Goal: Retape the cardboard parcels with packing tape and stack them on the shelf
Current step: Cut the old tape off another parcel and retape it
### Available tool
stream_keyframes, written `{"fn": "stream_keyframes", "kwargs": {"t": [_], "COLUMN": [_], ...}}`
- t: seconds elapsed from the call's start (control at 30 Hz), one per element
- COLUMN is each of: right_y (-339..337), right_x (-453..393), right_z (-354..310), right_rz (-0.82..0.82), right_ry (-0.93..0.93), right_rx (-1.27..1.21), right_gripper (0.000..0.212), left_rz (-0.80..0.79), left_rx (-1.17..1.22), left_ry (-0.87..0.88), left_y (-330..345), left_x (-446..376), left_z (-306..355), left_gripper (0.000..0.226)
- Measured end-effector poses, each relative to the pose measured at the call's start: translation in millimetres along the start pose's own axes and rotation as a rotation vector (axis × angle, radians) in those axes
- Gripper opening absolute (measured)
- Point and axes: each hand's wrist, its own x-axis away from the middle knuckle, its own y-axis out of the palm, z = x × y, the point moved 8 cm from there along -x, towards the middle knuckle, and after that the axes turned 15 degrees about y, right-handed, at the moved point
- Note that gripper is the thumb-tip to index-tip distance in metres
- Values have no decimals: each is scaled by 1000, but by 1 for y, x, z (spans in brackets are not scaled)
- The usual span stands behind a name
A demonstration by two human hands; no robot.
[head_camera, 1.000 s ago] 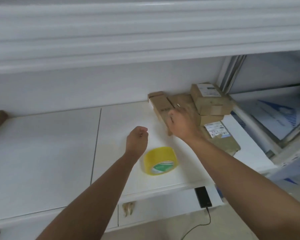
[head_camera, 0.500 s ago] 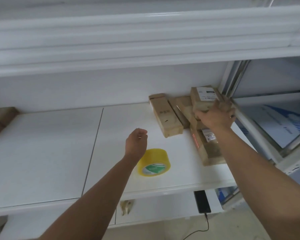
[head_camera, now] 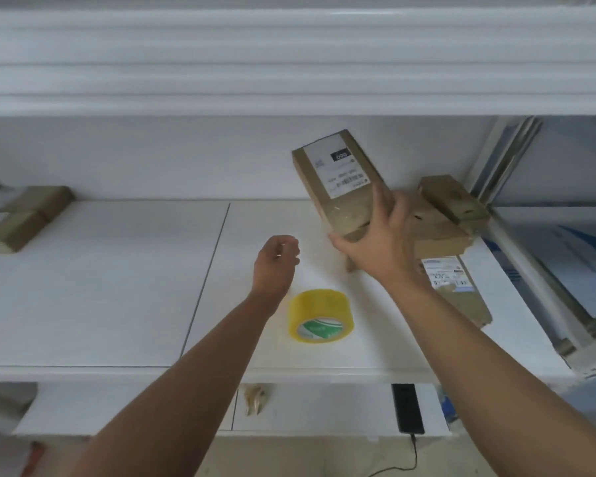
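My right hand (head_camera: 379, 242) grips the near end of a brown cardboard parcel (head_camera: 338, 180) with a white label and holds it tilted above the white shelf surface (head_camera: 117, 287). My left hand (head_camera: 277, 263) hovers over the shelf with loosely curled fingers and holds nothing. A yellow roll of packing tape (head_camera: 319, 316) lies on the shelf just right of my left wrist. Several other cardboard parcels (head_camera: 444, 218) lie in a pile at the right, one with a label (head_camera: 456, 290) near the shelf's right edge.
More cardboard parcels (head_camera: 25, 218) sit at the far left of the shelf. An upper shelf (head_camera: 289, 63) hangs low overhead. A metal rack with blue-and-white sheets (head_camera: 565, 263) stands at the right. Below are drawers, a handle (head_camera: 255, 399) and a black device (head_camera: 406, 407) with a cable.
My right hand took the labelled parcel off the pile at the right and lifted it up and to the left. My left hand stayed in place.
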Motion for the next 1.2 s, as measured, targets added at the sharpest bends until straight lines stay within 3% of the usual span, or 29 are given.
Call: {"fn": "stream_keyframes", "kwargs": {"t": [0.17,0.27,0.33,0.43,0.6,0.7,0.83,0.97,1.1,1.2], "right_y": [41,70,88,122,168,188,206,217,226,230], "right_x": [62,89,102,116,145,164,180,190,193,192], "right_z": [-89,-125,-143,-167,-192,-195,-190,-181,-173,-162], "right_rz": [-190,-382,-540,-745,-961,-1016,-1010,-977,-909,-887], "right_ry": [-259,-312,-263,-107,141,214,277,334,334,347], "right_rx": [-161,-244,-297,-412,-483,-498,-475,-378,-344,-275], "right_gripper": [112,117,111,86,59,55,45,38,39,43], "left_rz": [34,166,198,191,95,10,-4,59,38,-3], "left_rx": [358,440,425,394,400,396,338,93,-175,-393], "left_ry": [-156,-188,-199,-190,-145,-148,-189,-216,-240,-255], "left_y": [-45,-96,-132,-176,-217,-231,-247,-254,-253,-255], "left_x": [-7,-4,-1,4,11,14,15,16,14,15], "left_z": [-3,-13,-21,-29,-45,-60,-87,-112,-135,-140], "left_gripper": [50,44,39,36,40,50,41,23,47,36]}}
